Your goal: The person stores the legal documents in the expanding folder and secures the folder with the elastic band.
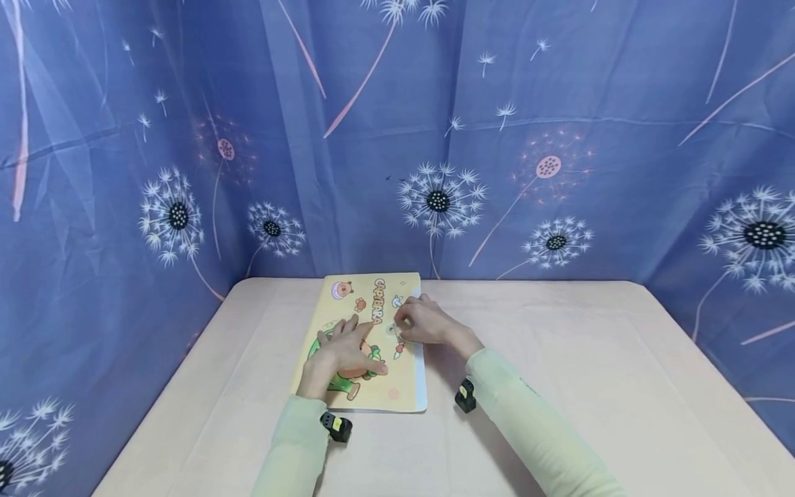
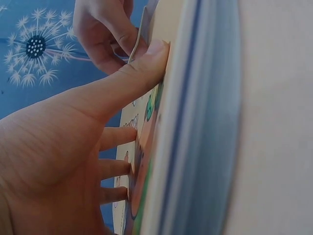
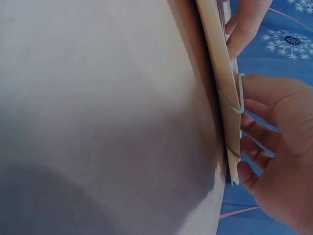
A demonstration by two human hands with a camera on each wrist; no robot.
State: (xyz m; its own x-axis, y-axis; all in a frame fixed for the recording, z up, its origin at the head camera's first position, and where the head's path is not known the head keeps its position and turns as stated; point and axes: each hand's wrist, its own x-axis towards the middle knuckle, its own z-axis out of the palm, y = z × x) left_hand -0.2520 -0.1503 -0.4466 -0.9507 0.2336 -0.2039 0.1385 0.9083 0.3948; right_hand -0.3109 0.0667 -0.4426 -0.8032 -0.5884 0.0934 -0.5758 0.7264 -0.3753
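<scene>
A yellow file folder [image 1: 404, 386] with a capybara print lies on the table, its layered bluish edges [image 2: 210, 117] showing in the left wrist view. My left hand [image 1: 341, 352] rests on the cover with fingers and thumb spread, the fingertips touching the print. Over the folder's right part, my right hand [image 1: 425, 322] pinches a thin pale elastic cord [image 3: 241, 95]. The cord wraps the folder's edge and stands off the cover in a loop. A small pale round piece [image 1: 392, 330] on the cover is partly hidden by the right fingers.
The folder lies near the back edge of a pale cloth-covered table [image 1: 559, 359]. Behind and at the sides hangs a blue curtain [image 1: 373, 207] with dandelion prints. Each wrist carries a small black camera [image 1: 464, 395].
</scene>
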